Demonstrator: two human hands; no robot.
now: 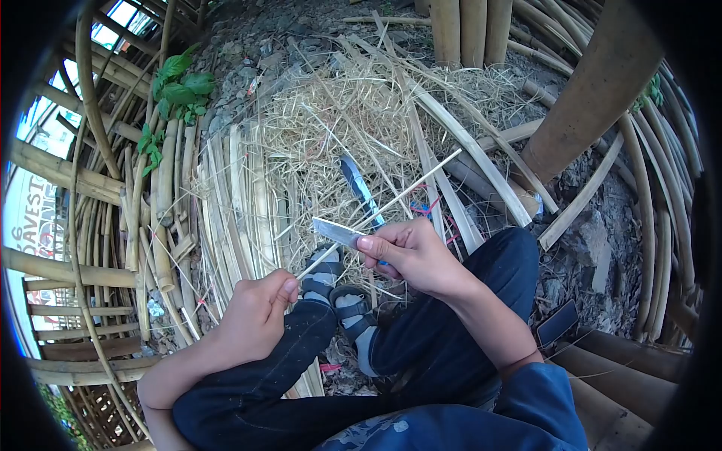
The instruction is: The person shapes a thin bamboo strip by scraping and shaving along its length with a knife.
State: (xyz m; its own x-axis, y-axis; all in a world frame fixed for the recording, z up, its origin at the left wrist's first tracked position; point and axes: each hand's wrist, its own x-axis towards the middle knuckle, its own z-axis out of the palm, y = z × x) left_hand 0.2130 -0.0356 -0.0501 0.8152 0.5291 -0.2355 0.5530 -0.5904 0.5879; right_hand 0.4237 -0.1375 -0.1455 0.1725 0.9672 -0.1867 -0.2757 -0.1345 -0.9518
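My left hand is closed on the near end of a thin bamboo strip, which slants up to the right. In my right hand is a knife, gripped with the thumb near the base of its short, broad blade. The blade lies across the strip, touching or nearly touching it; a bit of blue shows under my fingers. Just beyond, a long dark-and-blue blade-like tool rests on the shavings, partly behind the strip. My sandalled feet are below my hands.
A heap of pale bamboo shavings covers the ground ahead. Split bamboo slats lie at left, and longer ones cross at right. Thick bamboo poles stand at right. A bamboo fence lines the left. A dark phone-like object lies at right.
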